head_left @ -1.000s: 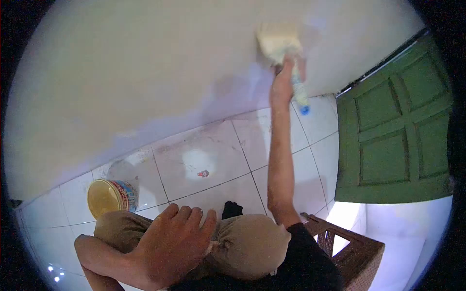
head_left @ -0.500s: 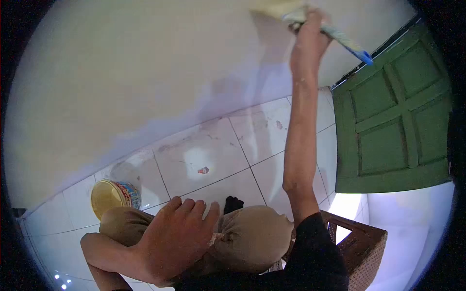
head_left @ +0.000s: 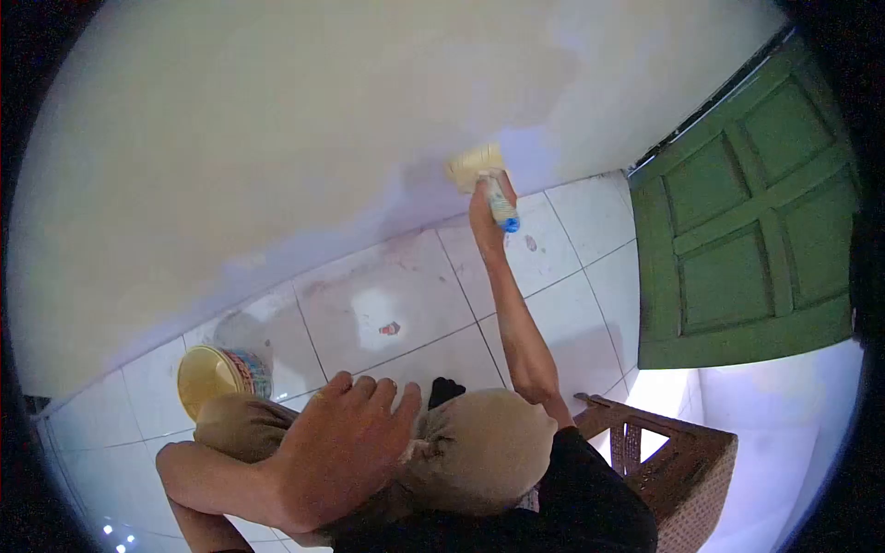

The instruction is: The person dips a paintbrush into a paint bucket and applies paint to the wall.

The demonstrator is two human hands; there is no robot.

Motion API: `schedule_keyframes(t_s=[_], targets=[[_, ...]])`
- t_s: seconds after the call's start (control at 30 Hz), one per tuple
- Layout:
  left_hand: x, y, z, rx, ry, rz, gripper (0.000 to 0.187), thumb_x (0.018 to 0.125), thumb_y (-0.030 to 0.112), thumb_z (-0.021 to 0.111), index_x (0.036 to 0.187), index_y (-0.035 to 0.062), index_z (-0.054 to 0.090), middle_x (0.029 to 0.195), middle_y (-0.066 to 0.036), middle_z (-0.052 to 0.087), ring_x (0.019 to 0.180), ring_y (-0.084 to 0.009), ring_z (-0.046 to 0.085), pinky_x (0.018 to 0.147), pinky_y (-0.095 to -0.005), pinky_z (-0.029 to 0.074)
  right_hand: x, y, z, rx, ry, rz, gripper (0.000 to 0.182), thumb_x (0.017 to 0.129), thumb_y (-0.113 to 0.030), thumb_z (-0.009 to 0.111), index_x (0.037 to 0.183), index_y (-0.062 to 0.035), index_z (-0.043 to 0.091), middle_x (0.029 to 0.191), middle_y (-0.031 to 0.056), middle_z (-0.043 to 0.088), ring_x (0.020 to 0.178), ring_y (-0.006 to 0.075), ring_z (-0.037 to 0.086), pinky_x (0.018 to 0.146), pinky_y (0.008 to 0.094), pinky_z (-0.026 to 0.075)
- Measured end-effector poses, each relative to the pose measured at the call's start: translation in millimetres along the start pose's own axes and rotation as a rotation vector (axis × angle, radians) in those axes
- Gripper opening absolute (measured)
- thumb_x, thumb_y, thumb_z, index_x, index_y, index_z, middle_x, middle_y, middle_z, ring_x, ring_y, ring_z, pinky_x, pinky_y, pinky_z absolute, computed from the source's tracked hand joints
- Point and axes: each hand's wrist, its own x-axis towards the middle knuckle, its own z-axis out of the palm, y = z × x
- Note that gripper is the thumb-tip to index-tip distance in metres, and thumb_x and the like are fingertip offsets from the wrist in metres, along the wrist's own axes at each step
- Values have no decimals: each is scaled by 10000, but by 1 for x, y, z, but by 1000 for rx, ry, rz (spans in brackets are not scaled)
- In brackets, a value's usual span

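Note:
My right hand is wrapped round the handle of a wide paintbrush, low on the wall near the floor. The brush's cream-coloured head lies against the wall, and the handle's blue end points back toward me. Cream paint covers much of the wall, with a pale lilac band along its lower part. Over my bent knees in brown trousers rests my left hand, fingers loosely spread and holding nothing. A tub with a yellowish inside stands on the floor beside my left knee.
White floor tiles with smudges and a small reddish scrap run along the wall's foot. To the right is a green panelled door. A brown woven-pattern plastic piece of furniture stands near my right side.
My right hand has brought the paintbrush down and to the left, from high on the wall to its lower part. My left hand stays on my knees.

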Motion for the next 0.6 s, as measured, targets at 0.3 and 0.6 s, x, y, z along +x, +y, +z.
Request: schedule_keyframes(t_s=[0.3,0.6], targets=[[-8,0,-1,-32,35,5,540,893,419,571,1226,-5,532,933,-142,617,910,-274,621,858,-399,473,82,-180,-38,213,-68,-244,252,933,-162,538,1079,27,617,954,97,650,850,191,594,776,339,484],[-11,5,-1,24,70,-12,474,865,338,599,1181,-14,558,920,-121,615,904,-248,617,839,-372,473,-8,20,-3,67,-184,-25,143,915,-64,515,995,23,596,873,79,623,784,152,547,720,330,459]])
